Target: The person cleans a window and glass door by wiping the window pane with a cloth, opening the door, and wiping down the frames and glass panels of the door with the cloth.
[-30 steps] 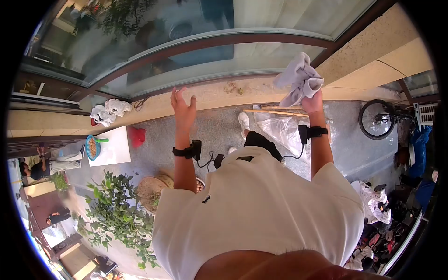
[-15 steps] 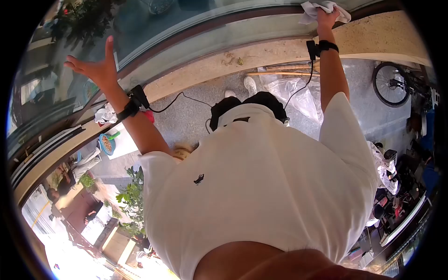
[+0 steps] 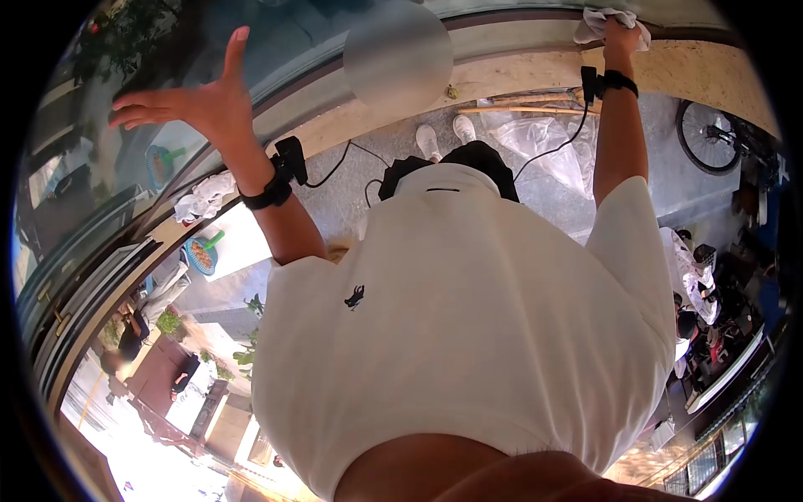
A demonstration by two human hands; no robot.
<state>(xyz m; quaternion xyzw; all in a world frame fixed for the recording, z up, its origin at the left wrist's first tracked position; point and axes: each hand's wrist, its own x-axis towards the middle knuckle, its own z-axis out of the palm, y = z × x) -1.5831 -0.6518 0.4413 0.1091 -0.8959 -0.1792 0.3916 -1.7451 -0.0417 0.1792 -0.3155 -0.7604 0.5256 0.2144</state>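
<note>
My right hand is closed on a pale grey cloth at the lower edge of the window, near the dark frame at the upper right. The cloth is bunched, with loose folds on both sides of the fingers. At the upper left my left hand is spread wide, fingers and thumb apart, holding nothing, in front of the window glass. Whether it touches the glass I cannot tell. Each wrist wears a black strap with a small cabled device.
Below the window runs a tan ledge. Bamboo poles and clear plastic sheeting lie on the ground. A bicycle stands at right. A blue basket, a white cloth bundle and people are at left.
Both hands have risen to the window from above the ledge, my right hand carrying the cloth up and rightward. My left hand has opened wider and, lately, shifted slightly right.
</note>
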